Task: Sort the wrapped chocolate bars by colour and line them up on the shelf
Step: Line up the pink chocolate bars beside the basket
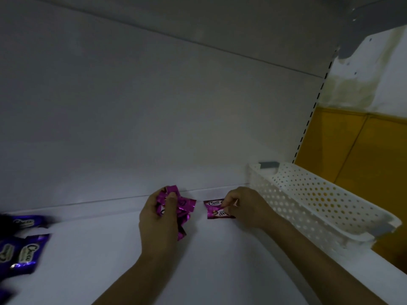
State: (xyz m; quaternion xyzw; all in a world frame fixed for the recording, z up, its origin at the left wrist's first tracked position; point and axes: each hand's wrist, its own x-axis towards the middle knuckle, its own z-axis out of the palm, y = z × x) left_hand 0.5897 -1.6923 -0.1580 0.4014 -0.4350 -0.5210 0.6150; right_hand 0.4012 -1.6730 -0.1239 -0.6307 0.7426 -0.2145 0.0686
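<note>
Bars in pink wrap (186,205) fill the left hand (158,219), fingers curled round the bunch; the right hand (244,208) pinches the laid bars (214,209) on the shelf (220,265) between both hands; square these against the back edge, then feed singles across. White basket (308,194) crowds the right hand's far side; purple bars (26,252) lie well left.
</note>
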